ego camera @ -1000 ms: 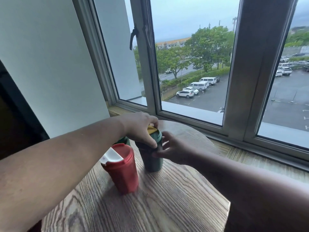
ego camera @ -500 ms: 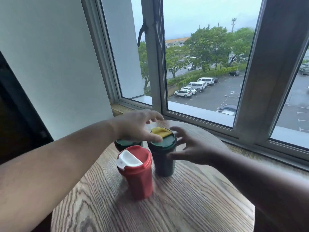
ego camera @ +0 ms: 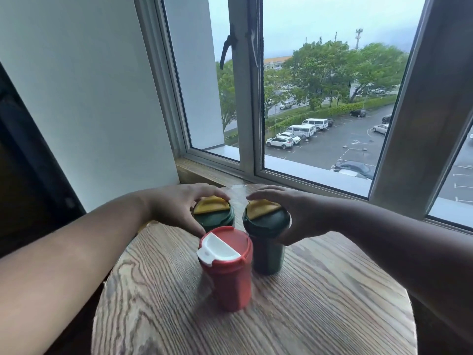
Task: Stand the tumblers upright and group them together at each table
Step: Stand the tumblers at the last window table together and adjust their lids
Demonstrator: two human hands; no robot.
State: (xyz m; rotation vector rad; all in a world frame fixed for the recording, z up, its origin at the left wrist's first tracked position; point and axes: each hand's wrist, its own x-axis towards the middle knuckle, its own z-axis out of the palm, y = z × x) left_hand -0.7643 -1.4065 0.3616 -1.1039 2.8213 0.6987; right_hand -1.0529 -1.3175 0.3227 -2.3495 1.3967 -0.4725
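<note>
The left hand (ego camera: 176, 208) curls around the lid of the far dark green plastic tumbler with a yellow flip tab (ego camera: 213, 213), thumb low on the near side and fingers arched over the far rim — clamped on the lid edge. The right hand (ego camera: 294, 213) wraps the top of the near dark green plastic tumbler with a yellow flip tab (ego camera: 267, 235) in the same way, thumb pressed on its right side just under the lid, fingers draped over the back of the rim.

All three tumblers are capped, so what they hold cannot be seen. The yellow tabs on both green lids lie flat and closed, each on the window side of its lid.

Just in front of the two green ones stands the red plastic tumbler with a white flip tab (ego camera: 227, 267), free of either hand. Its white tab sits on the left half of the lid, the small lip pointing to the left and towards the person. Its lower body is blurred.

Each tumbler stands upright — long axis vertical, lid up, base on the round wood-grain table (ego camera: 320, 303). They form a tight triangle near the table's far edge, the red one touching or nearly touching the near green one. Beyond the table runs a wooden sill (ego camera: 204, 170) under a grey-framed window (ego camera: 248, 98).
</note>
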